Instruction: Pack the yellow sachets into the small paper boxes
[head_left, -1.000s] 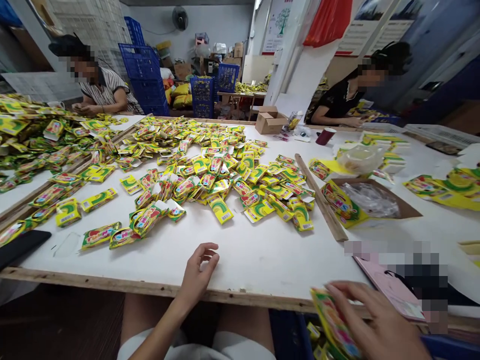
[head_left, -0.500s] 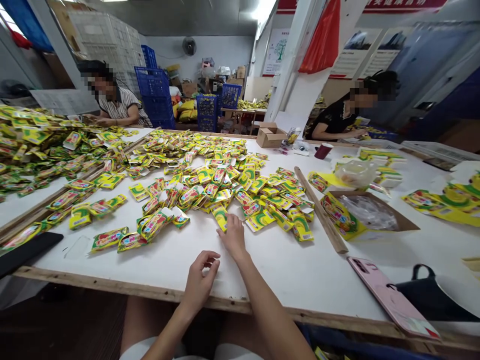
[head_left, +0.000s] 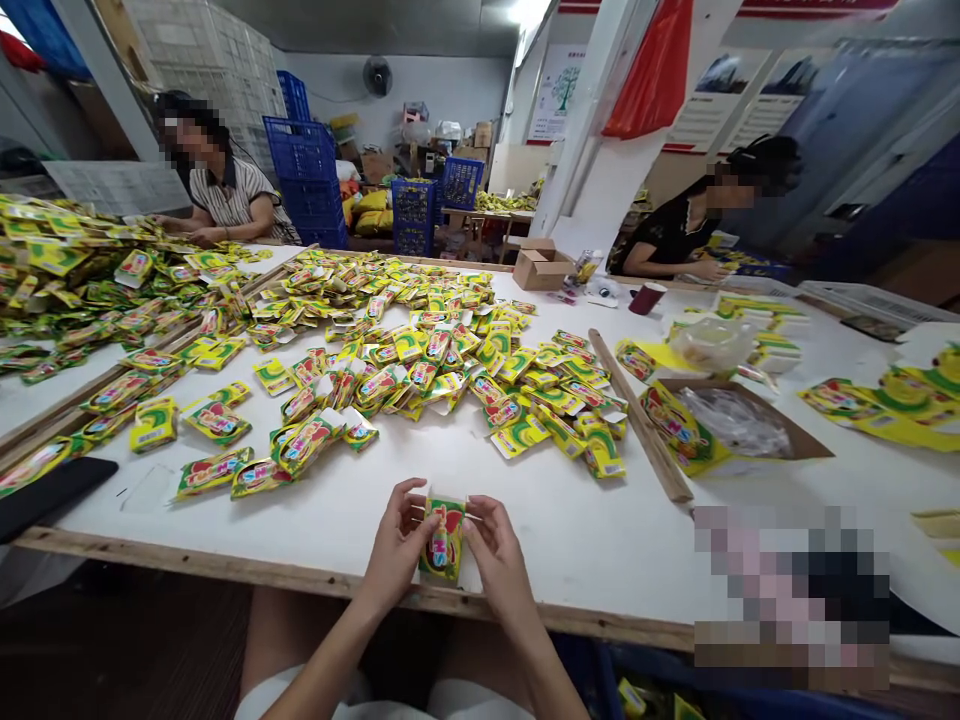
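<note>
Between my two hands, close to the table's front edge, a small yellow-green printed box [head_left: 444, 540] stands with its flap end up. My left hand [head_left: 403, 540] grips its left side, thumb on the printed front. On the right side my right hand [head_left: 493, 545] holds the same box with thumb and fingers. Beyond them lies a heap of similar small boxes [head_left: 382, 385], several with white flaps sticking up. The undersides of the fingers behind the box are hidden.
Wooden strips [head_left: 641, 420] divide the white table [head_left: 360, 540]. A larger open carton [head_left: 682, 425] holding clear plastic is at right. A black flat object [head_left: 60, 495] lies at front left. Two co-workers sit across the table, one at left [head_left: 236, 195], one at right [head_left: 671, 235].
My right hand has drawn one box from the heap's near edge towards me. My left hand, empty before, now holds it too, and the box is upright between both hands.
</note>
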